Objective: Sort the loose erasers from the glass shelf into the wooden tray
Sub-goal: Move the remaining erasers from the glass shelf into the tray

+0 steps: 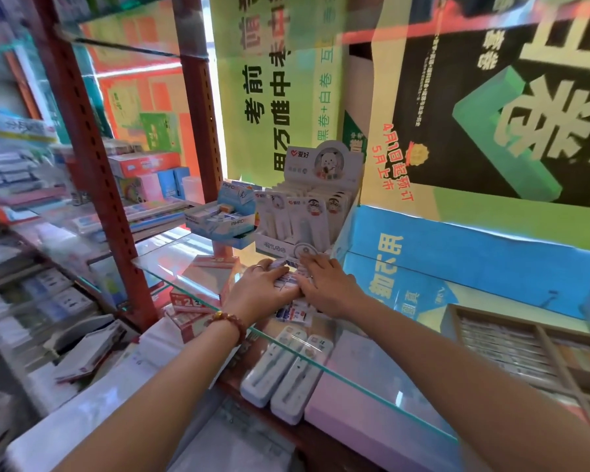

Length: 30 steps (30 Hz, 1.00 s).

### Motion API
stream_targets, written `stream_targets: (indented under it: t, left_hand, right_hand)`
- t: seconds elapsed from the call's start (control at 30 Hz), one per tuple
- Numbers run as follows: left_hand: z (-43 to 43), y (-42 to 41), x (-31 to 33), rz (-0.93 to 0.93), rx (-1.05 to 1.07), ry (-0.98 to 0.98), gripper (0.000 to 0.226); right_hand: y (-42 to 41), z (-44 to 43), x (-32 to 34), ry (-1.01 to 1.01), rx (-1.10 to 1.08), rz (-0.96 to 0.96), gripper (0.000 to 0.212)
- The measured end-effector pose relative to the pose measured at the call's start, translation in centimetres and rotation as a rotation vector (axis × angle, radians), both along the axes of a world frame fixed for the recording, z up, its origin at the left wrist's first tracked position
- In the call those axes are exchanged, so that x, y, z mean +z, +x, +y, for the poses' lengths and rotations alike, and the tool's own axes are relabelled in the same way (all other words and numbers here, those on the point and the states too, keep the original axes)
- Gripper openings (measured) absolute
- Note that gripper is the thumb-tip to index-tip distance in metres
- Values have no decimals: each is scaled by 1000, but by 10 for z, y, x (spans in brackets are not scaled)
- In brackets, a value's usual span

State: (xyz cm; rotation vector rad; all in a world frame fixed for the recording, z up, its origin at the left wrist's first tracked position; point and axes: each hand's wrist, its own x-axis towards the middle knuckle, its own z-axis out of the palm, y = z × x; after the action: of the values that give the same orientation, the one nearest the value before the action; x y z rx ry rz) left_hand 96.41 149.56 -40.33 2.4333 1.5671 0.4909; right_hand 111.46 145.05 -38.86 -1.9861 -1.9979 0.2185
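Propped at the back: white display box (307, 212) of carded packs, blue carton (225, 219) just left of it. Farther left, red perforated upright (96, 165). Behind, green poster (269, 97) and black poster (491, 97). Lower down, lying side by side: two white cases (283, 366), pink box (372, 396) just right.

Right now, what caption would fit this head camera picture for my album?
Left hand and right hand rest on loose erasers on the glass shelf; wooden tray waits at right.
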Motion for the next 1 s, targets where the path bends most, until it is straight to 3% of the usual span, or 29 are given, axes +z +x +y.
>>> stream_targets:
  t: [0.13, 0.33, 0.6, 0.87, 1.0]
  left_hand:
    - [2, 0, -1, -2, -3, 6, 62]
    - [1, 0, -1, -22, -3, -1, 59]
    - [-38, 28, -1, -67, -26, -6, 62]
    - [-93, 75, 2, -58, -164, 54, 62]
    - [-101, 82, -2, -142, -144, 79, 61]
  right_hand:
    - [0, 12, 10, -107, 7, -119, 59]
    - [-9, 14, -3, 22, -94, -66, 57]
    - [13, -27, -3, 22, -122, -55, 44]
    - [56, -88, 7, -132, -188, -137, 44]
    - [62, -100, 18, -235, -188, -105, 40]
